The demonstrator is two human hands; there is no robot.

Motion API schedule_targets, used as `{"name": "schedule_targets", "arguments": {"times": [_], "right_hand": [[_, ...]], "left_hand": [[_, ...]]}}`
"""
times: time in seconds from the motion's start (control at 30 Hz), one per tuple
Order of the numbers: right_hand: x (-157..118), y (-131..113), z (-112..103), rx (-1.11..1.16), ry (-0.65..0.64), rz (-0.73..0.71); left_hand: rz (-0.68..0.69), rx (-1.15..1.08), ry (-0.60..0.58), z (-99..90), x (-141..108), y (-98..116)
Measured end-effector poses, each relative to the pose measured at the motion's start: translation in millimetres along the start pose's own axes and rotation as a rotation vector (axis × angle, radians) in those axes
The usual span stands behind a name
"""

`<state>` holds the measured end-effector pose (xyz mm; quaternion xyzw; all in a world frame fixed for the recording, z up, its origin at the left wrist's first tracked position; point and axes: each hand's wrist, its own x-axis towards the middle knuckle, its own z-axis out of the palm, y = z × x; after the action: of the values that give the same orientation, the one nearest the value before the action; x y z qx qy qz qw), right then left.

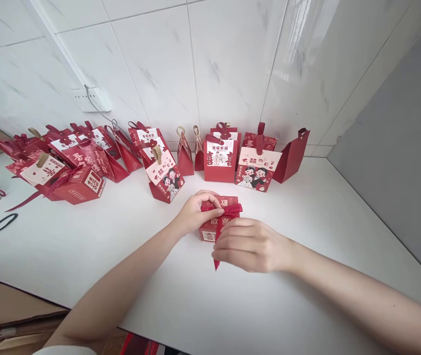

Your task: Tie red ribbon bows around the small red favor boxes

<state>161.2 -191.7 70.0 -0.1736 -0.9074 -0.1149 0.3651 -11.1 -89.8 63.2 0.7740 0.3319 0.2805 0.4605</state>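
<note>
A small red gift box (207,235) with gold and white lettering rests on the white table between my hands. Across its top runs a red ribbon (234,209) tied in a bow. With thumb and fingers closed, my left hand (203,209) pinches the bow's left side on the box top. My right hand (250,245) is at the box's front right, its fingers bent together around a hanging ribbon tail, whose pointed end shows below them. The fingertips of my right hand are partly hidden from view.
Several red gift boxes with ribbon handles (220,172) stand along the tiled wall. More are crowded at the left, one red box (80,187) trailing a ribbon. A dark oval loop (3,224) lies on the white table (299,305). Cardboard (6,301) sits below the front edge.
</note>
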Motion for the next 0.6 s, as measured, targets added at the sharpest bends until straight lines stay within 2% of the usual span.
{"name": "schedule_targets", "arguments": {"times": [0.17,0.27,0.33,0.4,0.47,0.53,0.6], "right_hand": [[3,-18,0,-0.168,-0.251,-0.090],[0,-26,8,-0.199,-0.406,-0.082],[4,-30,6,-0.159,-0.473,-0.063],[14,-34,-8,-0.049,-0.436,-0.035],[26,-41,-33,0.096,-0.301,-0.001],[31,-53,-58,0.094,-0.218,-0.004],[24,-75,-74,0.013,-0.229,0.000]], "left_hand": [[-0.033,-0.005,-0.019,0.2,-1,4],[-0.035,0.007,-0.007,0.4,-1,3],[-0.039,-0.035,-0.027,-0.2,0,0],[-0.064,-0.126,-0.089,-1.6,0,-3],[-0.104,-0.213,-0.152,-3.1,0,-4],[-0.138,-0.256,-0.190,-4.5,0,-4],[-0.167,-0.276,-0.218,-5.4,0,-3]]}}
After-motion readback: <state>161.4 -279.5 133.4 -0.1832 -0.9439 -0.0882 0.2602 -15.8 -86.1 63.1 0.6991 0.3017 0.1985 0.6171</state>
